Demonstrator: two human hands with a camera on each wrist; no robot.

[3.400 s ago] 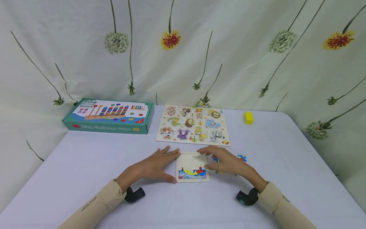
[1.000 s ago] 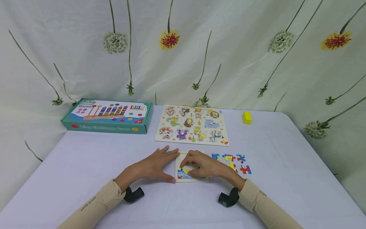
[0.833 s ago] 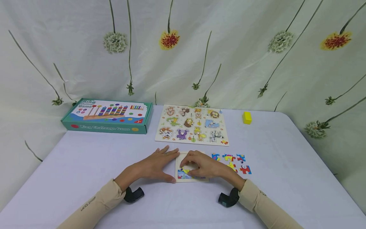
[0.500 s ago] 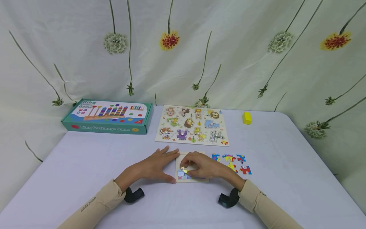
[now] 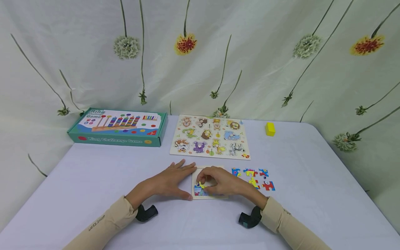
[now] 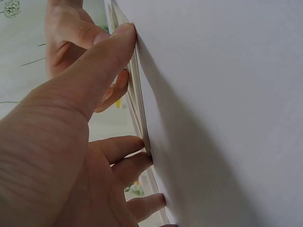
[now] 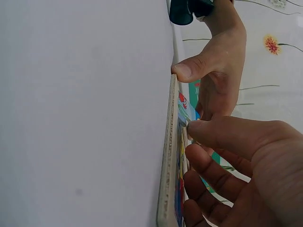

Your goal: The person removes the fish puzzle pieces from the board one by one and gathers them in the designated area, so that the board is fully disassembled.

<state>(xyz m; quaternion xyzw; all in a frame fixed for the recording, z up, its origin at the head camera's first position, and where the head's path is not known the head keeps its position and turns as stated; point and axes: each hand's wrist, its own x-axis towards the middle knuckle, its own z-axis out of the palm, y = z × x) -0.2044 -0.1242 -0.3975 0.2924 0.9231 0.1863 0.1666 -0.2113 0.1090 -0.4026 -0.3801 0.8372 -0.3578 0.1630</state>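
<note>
In the head view, a small wooden puzzle tray [image 5: 194, 175] lies on the white table with a blue picture strip [image 5: 199, 191] along its near side. My left hand [image 5: 170, 180] rests beside it, thumb and fingertips touching its left edge; the left wrist view shows the same contact. Over the tray, my right hand [image 5: 220, 181] pinches a small puzzle piece with yellow on it [image 5: 201, 185] between thumb and fingers. That hand hides much of the tray's right part. Several loose jigsaw pieces [image 5: 268, 185] in blue, yellow and red lie right of the tray.
Behind the tray lies a larger animal peg puzzle board [image 5: 209, 133]. A green Ring Challenge Game box [image 5: 117, 127] sits at the back left, and a yellow block [image 5: 270, 129] at the back right. A flowered cloth [image 5: 259, 69] hangs behind the table.
Since the oldest frame, my right hand has moved left across the tray, uncovering the loose pieces, and now pinches a piece. Over the last second both hands stay nearly in place.
</note>
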